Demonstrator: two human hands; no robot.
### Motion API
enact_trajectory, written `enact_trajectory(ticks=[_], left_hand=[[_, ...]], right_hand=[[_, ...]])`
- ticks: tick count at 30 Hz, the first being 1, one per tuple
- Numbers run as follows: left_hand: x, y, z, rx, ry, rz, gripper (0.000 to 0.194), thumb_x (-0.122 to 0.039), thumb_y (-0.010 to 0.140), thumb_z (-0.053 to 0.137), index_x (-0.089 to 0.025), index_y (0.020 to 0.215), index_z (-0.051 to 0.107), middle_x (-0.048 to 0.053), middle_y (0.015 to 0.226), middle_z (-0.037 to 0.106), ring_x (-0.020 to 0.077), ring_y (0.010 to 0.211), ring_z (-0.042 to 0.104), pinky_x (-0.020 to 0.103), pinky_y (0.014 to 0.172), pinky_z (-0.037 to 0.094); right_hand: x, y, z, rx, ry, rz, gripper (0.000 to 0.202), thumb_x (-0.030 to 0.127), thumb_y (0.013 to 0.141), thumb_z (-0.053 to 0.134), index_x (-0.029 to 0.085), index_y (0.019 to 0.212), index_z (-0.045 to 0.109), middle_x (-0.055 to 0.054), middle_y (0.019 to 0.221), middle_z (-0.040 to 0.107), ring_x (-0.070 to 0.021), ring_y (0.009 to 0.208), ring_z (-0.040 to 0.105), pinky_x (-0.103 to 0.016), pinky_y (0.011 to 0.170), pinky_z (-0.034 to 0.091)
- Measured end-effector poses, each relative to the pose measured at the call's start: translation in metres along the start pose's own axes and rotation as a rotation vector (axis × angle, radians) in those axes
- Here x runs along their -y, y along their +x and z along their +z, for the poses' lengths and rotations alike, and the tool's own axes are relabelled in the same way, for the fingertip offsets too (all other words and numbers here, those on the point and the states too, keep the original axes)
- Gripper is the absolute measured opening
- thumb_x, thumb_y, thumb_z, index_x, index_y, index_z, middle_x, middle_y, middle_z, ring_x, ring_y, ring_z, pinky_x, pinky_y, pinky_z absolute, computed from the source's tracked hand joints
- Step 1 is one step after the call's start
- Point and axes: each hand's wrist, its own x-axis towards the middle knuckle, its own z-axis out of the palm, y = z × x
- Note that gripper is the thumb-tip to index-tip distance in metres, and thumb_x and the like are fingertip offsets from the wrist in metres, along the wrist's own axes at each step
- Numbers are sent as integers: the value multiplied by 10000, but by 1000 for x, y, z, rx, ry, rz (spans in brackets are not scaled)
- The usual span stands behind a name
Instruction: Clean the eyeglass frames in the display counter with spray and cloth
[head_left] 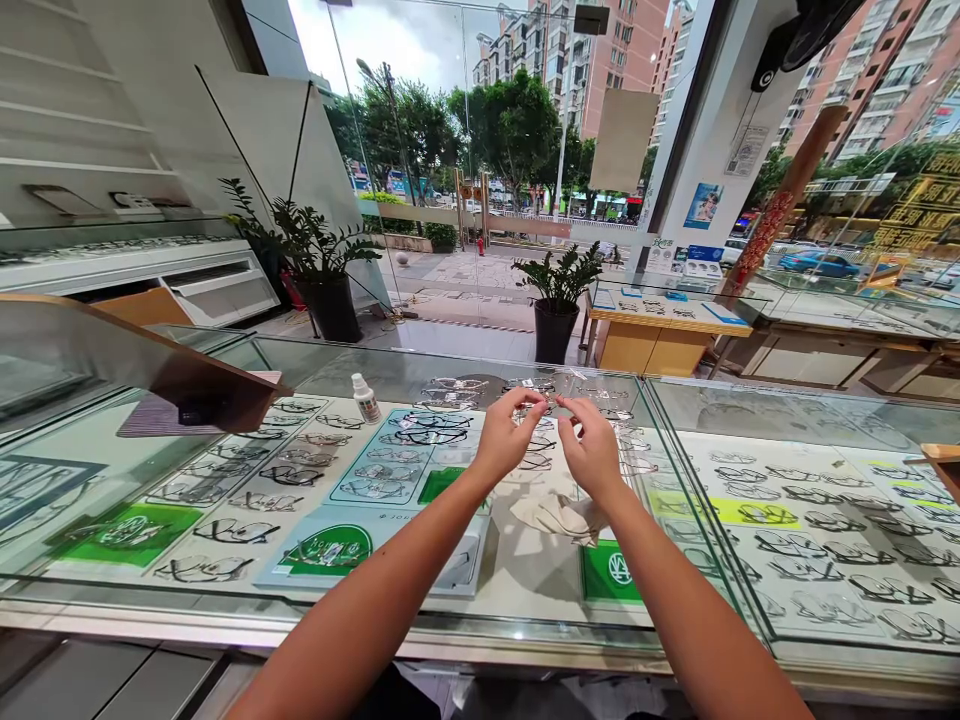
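Above the glass display counter [525, 600] both of my hands are raised close together, fingertips almost meeting. My left hand [514, 432] is closed in a pinch, thumb against forefinger. My right hand [590, 442] pinches in the same way, facing it. Something small and thin seems to sit at the fingertips, but it blends with the eyeglasses behind and I cannot make out its kind. A crumpled beige cloth [551, 514] lies on the counter under my right hand. Several pairs of eyeglasses [429, 428] lie beyond and left of my hands, some on a light blue panel.
A small white spray bottle [365, 399] stands at the counter's back left. A brown wooden panel [142, 355] juts in from the left. More eyeglasses [795, 545] fill the right-hand case. Potted plants [556, 330] stand beyond, before a glass shopfront.
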Motion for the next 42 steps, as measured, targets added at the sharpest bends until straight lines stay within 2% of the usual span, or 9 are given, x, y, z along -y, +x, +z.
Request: enact_trajectory(ticks=[9, 18, 22, 24, 26, 30, 32, 36, 42], left_hand=[[10, 8, -4, -127, -234, -140, 280, -472, 921, 726, -197, 975, 721, 84, 1074, 769, 220, 1032, 708, 368, 990, 530], [22, 18, -9, -306, -454, -293, 372, -530, 794, 841, -197, 924, 740, 65, 992, 759, 189, 959, 687, 319, 885, 527], [26, 18, -8, -338, -516, -334, 414, -547, 740, 883, -200, 915, 742, 62, 971, 753, 185, 916, 680, 318, 840, 522], [26, 18, -7, -324, -492, -323, 402, -540, 744, 881, -200, 915, 751, 60, 952, 749, 182, 894, 670, 325, 844, 519], [23, 16, -6, -286, -448, -289, 376, -526, 770, 864, -201, 930, 763, 62, 955, 748, 183, 897, 664, 335, 866, 517], [15, 11, 0, -154, -409, -221, 346, -518, 788, 848, -200, 893, 758, 103, 1143, 733, 237, 1060, 672, 367, 906, 534], [11, 7, 2, -78, -393, -211, 335, -510, 787, 849, -198, 865, 756, 126, 1278, 690, 278, 1188, 648, 390, 935, 542], [7, 4, 3, 39, -412, -257, 295, -478, 797, 845, -201, 856, 763, 137, 1385, 651, 328, 1365, 566, 472, 1087, 486], [5, 5, 1, 154, -488, -354, 238, -416, 765, 868, -203, 838, 789, 131, 1397, 689, 351, 1417, 552, 536, 1222, 360]], right_hand=[[-10, 3, -1, -6, -105, 54, 388, 291, 956, 539, 212, 1281, 736, -106, 1198, 762, -224, 818, 693, -392, 781, 532], [-14, 6, -2, 22, 61, 315, 403, 328, 872, 577, 176, 1188, 778, -117, 1137, 797, -251, 871, 730, -403, 795, 557], [-12, 5, -2, 61, 80, 381, 395, 347, 868, 594, 180, 1170, 785, -108, 1092, 810, -254, 842, 726, -411, 792, 556], [-9, 5, -4, 74, 7, 365, 361, 376, 886, 605, 197, 1137, 792, -97, 1048, 799, -249, 795, 704, -422, 782, 545], [-6, 5, -5, 57, -85, 276, 328, 403, 911, 616, 215, 1115, 790, -91, 1025, 771, -258, 820, 684, -439, 812, 539], [-1, 4, -5, 9, -100, -6, 379, 431, 948, 661, 226, 1260, 729, -116, 1169, 722, -311, 1096, 645, -483, 986, 522], [0, 3, -2, 20, -78, -84, 424, 436, 961, 676, 226, 1329, 695, -130, 1269, 700, -323, 1193, 612, -502, 1054, 501], [0, 0, 2, 47, -66, -122, 342, 396, 990, 660, 231, 1284, 717, -137, 1303, 706, -327, 1228, 604, -507, 1069, 499], [6, 0, 1, 89, -34, -137, 233, 333, 1009, 611, 231, 1186, 723, -121, 1224, 763, -323, 1144, 661, -533, 1056, 488]])
